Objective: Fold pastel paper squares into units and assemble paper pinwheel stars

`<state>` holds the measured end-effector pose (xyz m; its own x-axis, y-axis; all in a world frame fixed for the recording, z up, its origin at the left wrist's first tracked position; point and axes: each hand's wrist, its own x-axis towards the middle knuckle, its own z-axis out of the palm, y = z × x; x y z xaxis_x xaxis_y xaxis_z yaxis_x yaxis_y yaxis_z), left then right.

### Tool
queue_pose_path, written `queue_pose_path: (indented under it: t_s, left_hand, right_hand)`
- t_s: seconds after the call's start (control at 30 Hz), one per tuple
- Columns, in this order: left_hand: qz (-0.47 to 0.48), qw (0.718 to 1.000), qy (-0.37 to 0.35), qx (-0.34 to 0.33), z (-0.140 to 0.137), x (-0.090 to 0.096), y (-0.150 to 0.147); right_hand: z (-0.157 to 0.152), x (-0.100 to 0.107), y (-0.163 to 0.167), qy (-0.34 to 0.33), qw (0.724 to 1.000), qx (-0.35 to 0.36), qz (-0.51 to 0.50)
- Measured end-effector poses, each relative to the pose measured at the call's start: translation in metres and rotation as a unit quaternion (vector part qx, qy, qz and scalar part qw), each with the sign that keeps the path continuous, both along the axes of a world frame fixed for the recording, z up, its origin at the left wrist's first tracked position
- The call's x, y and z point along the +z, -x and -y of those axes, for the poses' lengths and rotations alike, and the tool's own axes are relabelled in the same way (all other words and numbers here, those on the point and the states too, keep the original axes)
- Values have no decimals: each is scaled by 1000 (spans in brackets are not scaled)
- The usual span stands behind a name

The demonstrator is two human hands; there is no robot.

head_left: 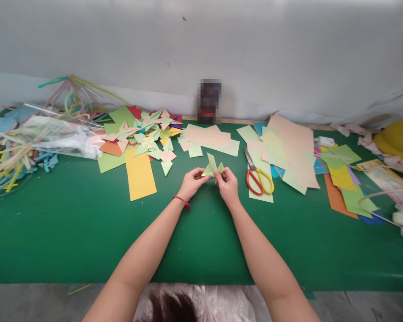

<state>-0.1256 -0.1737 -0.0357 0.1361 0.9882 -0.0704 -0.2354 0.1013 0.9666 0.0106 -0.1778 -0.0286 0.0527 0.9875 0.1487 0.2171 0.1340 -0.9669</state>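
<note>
Both hands pinch the pale green paper piece (212,168), left hand (192,182) steadying, right hand (226,183) fingertips closed on a flap; keep corners aligned, crease firmly.

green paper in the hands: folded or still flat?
Folded. The light green paper piece shows creased pointed flaps sticking up, pinched between the left hand and right hand, unlike the flat yellow sheet on the table.

No lettering, label, brand, number or sign can be read anywhere on the paper-strewn green table (70,232) or wall behind.
</note>
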Motion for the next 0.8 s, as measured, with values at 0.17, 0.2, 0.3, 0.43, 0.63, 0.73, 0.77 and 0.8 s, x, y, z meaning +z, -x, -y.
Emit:
queue_pose_path:
  t_s: [0.17, 0.2, 0.3, 0.43, 0.63, 0.73, 0.77, 0.8]
  left_hand:
    - [-7, 1000, 27, -4, -2, 0, 3]
    - [-3, 1000, 31, 0, -2, 0, 3]
    - [-2, 999, 35, 14, -2, -2, 1]
    - [-22, 999, 30, 28, -1, -3, -2]
    - [4, 997, 60, 40, 0, 2, -3]
    - [14, 996, 82, 31, 1, 6, -3]
    - [15, 996, 86, 29, 1, 7, -2]
    - [16, 996, 88, 28, 1, 8, -3]
  right_hand:
    - [5, 2, 6, -10, 1000, 0, 21]
    - [5, 2, 6, -11, 1000, -1, 22]
    - [6, 2, 7, -15, 1000, -3, 25]
    - [7, 2, 8, -18, 999, -10, 36]
    - [6, 1, 9, -17, 999, -20, 21]
    - [5, 0, 9, -13, 1000, -19, 13]
    - [5, 0, 8, -13, 1000, -21, 12]
    - [5, 0, 8, -13, 1000, -24, 11]
